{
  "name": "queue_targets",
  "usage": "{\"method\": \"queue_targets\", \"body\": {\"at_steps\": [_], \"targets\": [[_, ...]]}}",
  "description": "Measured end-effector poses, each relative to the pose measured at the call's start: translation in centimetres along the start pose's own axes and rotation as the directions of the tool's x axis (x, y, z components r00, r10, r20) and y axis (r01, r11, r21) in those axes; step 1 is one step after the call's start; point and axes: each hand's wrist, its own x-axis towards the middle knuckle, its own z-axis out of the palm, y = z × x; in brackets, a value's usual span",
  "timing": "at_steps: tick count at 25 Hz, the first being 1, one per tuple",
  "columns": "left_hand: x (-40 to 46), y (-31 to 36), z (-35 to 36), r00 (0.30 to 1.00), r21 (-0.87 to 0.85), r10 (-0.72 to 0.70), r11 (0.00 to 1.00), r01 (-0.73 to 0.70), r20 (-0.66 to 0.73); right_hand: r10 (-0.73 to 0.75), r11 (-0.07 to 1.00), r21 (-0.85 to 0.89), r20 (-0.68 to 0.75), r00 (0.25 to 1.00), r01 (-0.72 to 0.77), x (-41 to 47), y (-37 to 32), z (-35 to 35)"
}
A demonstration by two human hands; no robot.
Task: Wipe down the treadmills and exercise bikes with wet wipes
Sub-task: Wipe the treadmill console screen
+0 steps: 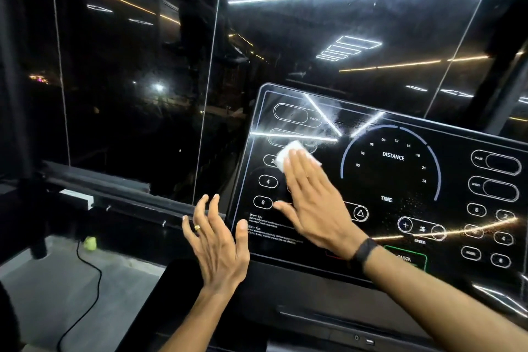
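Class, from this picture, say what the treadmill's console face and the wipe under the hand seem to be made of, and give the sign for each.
Console face: glossy black plastic or glass; it mirrors the ceiling lights sharply. Wipe: soft white cloth or paper, matte, folded under the right hand.

1. Treadmill console (400, 180): glossy black panel with printed markings, tilted toward the viewer.
2. White wipe (288, 153): lies flat on the console beneath the fingertips of the right hand (317, 203).
3. Left hand (220, 240): hovers just left of the console edge.
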Motion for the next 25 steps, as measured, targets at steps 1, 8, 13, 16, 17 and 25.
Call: {"method": "queue_targets", "body": {"at_steps": [1,8,13,16,17,25], "targets": [[0.1,0.1,0.1,1.0,0.003,0.004,1.0,-0.004,-0.001,0.11,0.994,0.011,-0.04,0.993,-0.11,0.8,1.3,0.0],[0.2,0.2,-0.1,1.0,0.011,-0.016,1.0,0.016,-0.01,0.139,0.979,0.158,-0.046,0.989,-0.13,6.9,-0.3,-0.1],[0.3,0.4,0.0,0.999,-0.01,-0.038,0.999,0.038,-0.014,0.315,0.947,0.092,-0.08,0.946,-0.308,2.3,2.4,0.1],[0.2,0.4,0.0,0.999,-0.003,-0.05,0.999,0.05,-0.016,0.389,0.908,0.202,-0.085,0.917,-0.367,8.7,3.7,-1.8],[0.2,0.3,0.0,0.998,-0.001,-0.055,0.998,0.055,-0.021,0.272,0.946,0.205,-0.078,0.959,-0.251,9.4,2.2,-1.4],[0.2,0.4,0.0,0.998,-0.016,-0.066,0.998,0.065,-0.019,0.098,0.989,0.121,-0.112,0.989,-0.084,8.8,4.0,-1.4]]}}
